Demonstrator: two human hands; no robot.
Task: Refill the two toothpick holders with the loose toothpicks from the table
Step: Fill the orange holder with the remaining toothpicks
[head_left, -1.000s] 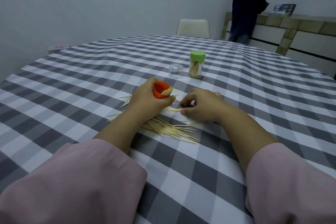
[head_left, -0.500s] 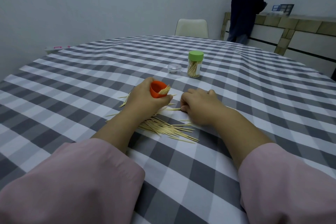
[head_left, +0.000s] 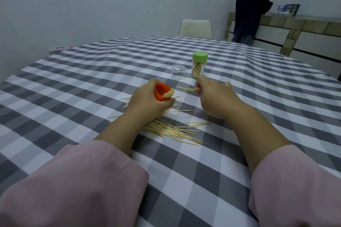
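Between my two hands, just above the checked tablecloth [head_left: 184, 180], a few picked-up toothpicks [head_left: 185, 89] pointed at the orange holder [head_left: 162, 94], and that short gap was where I judged the trouble lay. My left hand [head_left: 147, 101] was wrapped around the holder, tilting its mouth toward the right, with a bundle already sticking out over the rim. My right hand [head_left: 215, 97] pinched the picked-up toothpicks by one end, tips leading. Because the holder leaned so far, I thought a clumsy push could lever the bundle out and spill it back onto the loose toothpicks [head_left: 171, 129] lying under and beside my left wrist. The thin sticks could also slip from so light a pinch, or catch on the rim and splay. My left forearm lay over part of that heap, so a careless drag might scatter it further. The green-lidded holder [head_left: 199, 65] stood upright beyond my hands, capped and holding toothpicks, with a small clear cap [head_left: 178, 69] just beside it. Compared with half a second earlier, my right hand had lifted off the cloth, where it had been pressed down gathering sticks, and now carried its catch toward the holder, which my left hand had kept gripped and tilted in much the same place.
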